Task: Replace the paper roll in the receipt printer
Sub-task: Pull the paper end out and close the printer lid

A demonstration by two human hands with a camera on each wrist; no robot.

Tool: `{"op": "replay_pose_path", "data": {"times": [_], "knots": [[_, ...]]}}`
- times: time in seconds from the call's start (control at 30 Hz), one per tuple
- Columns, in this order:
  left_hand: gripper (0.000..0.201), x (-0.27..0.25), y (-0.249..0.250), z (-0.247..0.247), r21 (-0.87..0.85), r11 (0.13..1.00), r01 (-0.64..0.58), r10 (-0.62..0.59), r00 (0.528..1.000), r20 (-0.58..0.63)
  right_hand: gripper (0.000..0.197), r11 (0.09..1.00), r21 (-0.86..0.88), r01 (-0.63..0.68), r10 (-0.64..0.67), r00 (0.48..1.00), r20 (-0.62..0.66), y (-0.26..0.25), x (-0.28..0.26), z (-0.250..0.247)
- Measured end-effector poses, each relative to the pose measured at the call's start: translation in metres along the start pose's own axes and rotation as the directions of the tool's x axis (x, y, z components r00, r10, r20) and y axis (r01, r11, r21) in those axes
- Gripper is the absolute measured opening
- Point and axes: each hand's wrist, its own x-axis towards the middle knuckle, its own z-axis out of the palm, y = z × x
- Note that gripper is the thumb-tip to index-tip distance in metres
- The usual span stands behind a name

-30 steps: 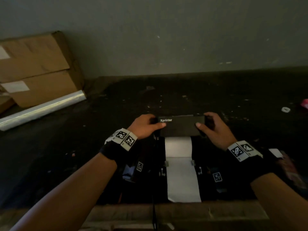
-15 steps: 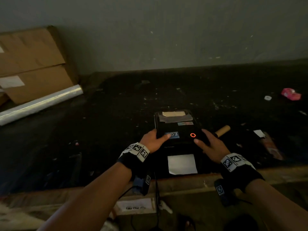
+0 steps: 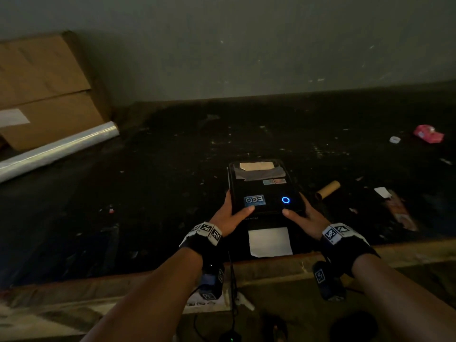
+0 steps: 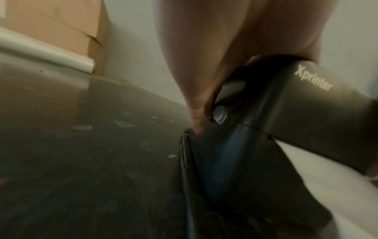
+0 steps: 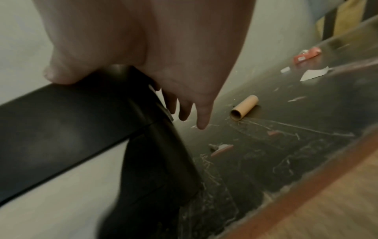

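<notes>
- Left hand (image 4: 204,67) comes down from the top centre, fingers (image 4: 196,116) along the side of the black plastic "Xprinter" receipt printer (image 4: 306,103).
- White paper strip (image 4: 319,182) lower right.
- Brown cardboard box (image 4: 61,27) upper left, pale roll (image 4: 45,55) beside it.

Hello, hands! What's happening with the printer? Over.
Left hand, right hand both grip printer. Lid shut, paper sticking out front. Nothing blocking.

The receipt printer (image 3: 264,188) sits on the desk (image 3: 172,193) near its front edge, a paper strip (image 3: 270,241) lying before it. The left hand (image 3: 230,215) and right hand (image 3: 307,217) flank it. An empty cardboard core (image 3: 328,190) lies to its right; cardboard boxes (image 3: 44,92) and a film roll (image 3: 56,150) lie far left.
</notes>
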Motion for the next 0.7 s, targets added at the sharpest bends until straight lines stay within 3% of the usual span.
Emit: {"op": "replay_pose_path", "data": {"times": [0.7], "knots": [[0.083,-0.0031,0.0005,0.0002,-0.041,0.999,-0.019,0.019,1.000,-0.009,0.082,0.999,0.042,-0.030,0.030,0.999,0.011,-0.0038,-0.0073,0.0001]]}}
